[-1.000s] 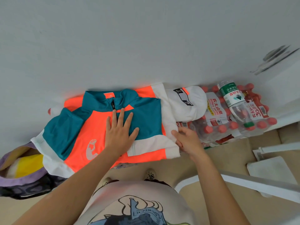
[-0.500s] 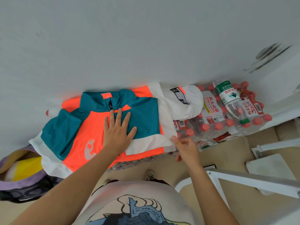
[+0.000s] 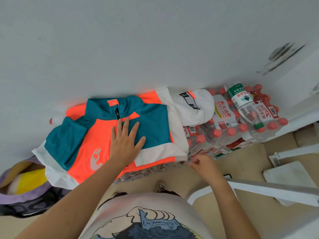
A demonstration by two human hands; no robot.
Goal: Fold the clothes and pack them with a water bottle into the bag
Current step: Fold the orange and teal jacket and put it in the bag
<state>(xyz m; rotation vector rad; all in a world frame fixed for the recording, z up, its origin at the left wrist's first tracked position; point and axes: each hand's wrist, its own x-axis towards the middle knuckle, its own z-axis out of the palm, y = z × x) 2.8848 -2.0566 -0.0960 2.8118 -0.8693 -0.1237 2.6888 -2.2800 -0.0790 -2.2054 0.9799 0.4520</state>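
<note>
The left hand (image 3: 123,149) lay flat on the chest of the orange, teal and white jersey (image 3: 107,135), its fingers (image 3: 125,126) straight and spread, the thumb out toward the right sleeve. The jersey was laid face up across shrink-wrapped packs of red-capped water bottles (image 3: 222,133) set against the grey wall (image 3: 138,40), its collar toward the wall and its zip partly under the fingertips.

The right hand (image 3: 203,165) was at the jersey's lower right corner, below the white sleeve edge; its fingers were curled and drawn together at the hem, but whether they actually pinched the cloth could not be told.

A white cap (image 3: 193,107) rested on the packs just beside the jersey's right shoulder. Farther right, a single water bottle (image 3: 245,106) with a green label and green cap lay on its side on top of the packs. A purple and yellow bag (image 3: 22,185) sat open on the floor at the left, touching the jersey's left sleeve.
</note>
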